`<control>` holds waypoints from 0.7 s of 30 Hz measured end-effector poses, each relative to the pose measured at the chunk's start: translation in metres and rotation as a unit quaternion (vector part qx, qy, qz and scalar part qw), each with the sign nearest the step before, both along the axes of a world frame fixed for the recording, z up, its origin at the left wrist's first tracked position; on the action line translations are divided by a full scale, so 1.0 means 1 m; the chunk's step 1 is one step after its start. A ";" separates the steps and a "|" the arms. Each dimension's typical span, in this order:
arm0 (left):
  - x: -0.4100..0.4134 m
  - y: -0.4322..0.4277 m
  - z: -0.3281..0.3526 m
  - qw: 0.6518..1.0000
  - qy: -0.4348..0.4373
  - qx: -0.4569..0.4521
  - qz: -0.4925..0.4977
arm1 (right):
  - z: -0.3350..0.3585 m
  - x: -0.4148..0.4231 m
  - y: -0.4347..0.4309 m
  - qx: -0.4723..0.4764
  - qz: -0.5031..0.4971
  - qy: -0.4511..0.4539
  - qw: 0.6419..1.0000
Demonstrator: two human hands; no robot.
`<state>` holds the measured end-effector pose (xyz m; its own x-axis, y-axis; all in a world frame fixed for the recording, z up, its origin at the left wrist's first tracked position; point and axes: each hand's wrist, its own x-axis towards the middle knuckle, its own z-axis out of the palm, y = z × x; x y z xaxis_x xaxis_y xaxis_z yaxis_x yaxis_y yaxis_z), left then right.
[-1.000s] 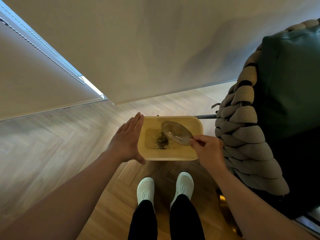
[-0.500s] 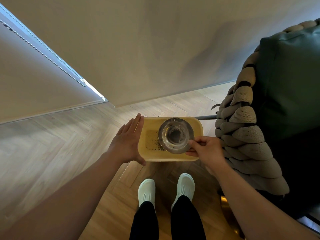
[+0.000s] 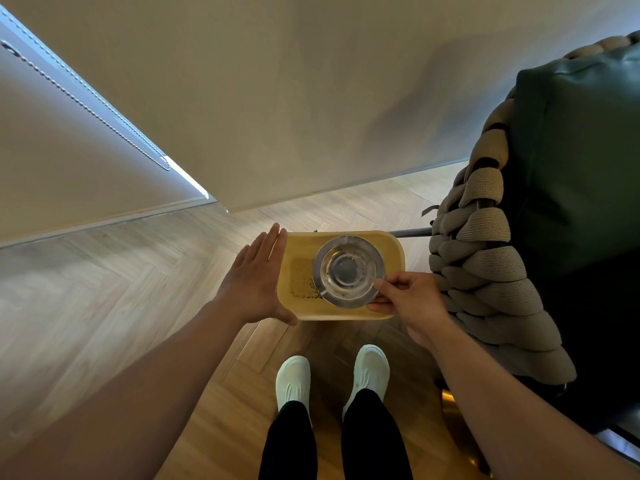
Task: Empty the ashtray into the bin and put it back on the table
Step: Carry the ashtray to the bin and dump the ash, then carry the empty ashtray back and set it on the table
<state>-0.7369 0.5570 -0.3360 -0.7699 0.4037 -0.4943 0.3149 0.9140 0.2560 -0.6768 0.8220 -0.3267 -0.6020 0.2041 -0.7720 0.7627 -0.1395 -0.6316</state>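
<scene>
A round clear glass ashtray (image 3: 348, 271) is held level, mouth up, over the yellow bin (image 3: 393, 258) on the floor. My right hand (image 3: 410, 301) pinches the ashtray's near right rim. Only a few specks remain in its bowl. Dark ash lies on the bin's bottom (image 3: 303, 284), partly hidden under the ashtray. My left hand (image 3: 256, 278) rests flat against the bin's left side, fingers straight, thumb at the near corner. No table is in view.
A woven beige chair (image 3: 485, 271) with a dark green cushion (image 3: 575, 174) stands close on the right, its metal leg (image 3: 412, 232) behind the bin. A wall and a blind with a bead chain (image 3: 86, 105) are ahead. My white shoes (image 3: 332, 379) stand on wooden floor just before the bin.
The ashtray was tipped over the bin with ash falling out; my right hand has turned it back level, mouth up. My left hand has stayed on the bin's side.
</scene>
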 end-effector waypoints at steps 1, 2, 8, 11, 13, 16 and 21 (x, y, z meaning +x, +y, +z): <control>0.000 0.002 0.001 1.000 0.007 0.004 0.002 | 0.001 0.000 0.000 -0.006 0.001 0.000 1.000; 0.001 0.003 0.001 1.000 0.018 0.009 -0.001 | 0.002 0.000 0.000 -0.012 0.001 0.001 1.000; 0.003 0.018 0.008 0.994 0.044 0.088 -0.047 | 0.005 -0.001 0.001 -0.032 0.015 -0.001 0.999; 0.003 0.026 0.010 0.989 0.016 0.145 -0.029 | 0.006 0.000 0.000 -0.034 0.030 0.001 0.999; 0.003 0.029 0.009 0.984 0.011 0.176 -0.009 | 0.006 0.000 -0.001 -0.035 0.032 0.001 0.999; 0.005 0.031 0.006 0.982 0.011 0.189 0.013 | 0.006 -0.001 -0.001 -0.032 0.029 0.001 0.999; 0.005 0.029 0.003 0.979 0.010 0.201 0.016 | 0.005 -0.001 -0.004 -0.034 0.026 -0.003 0.999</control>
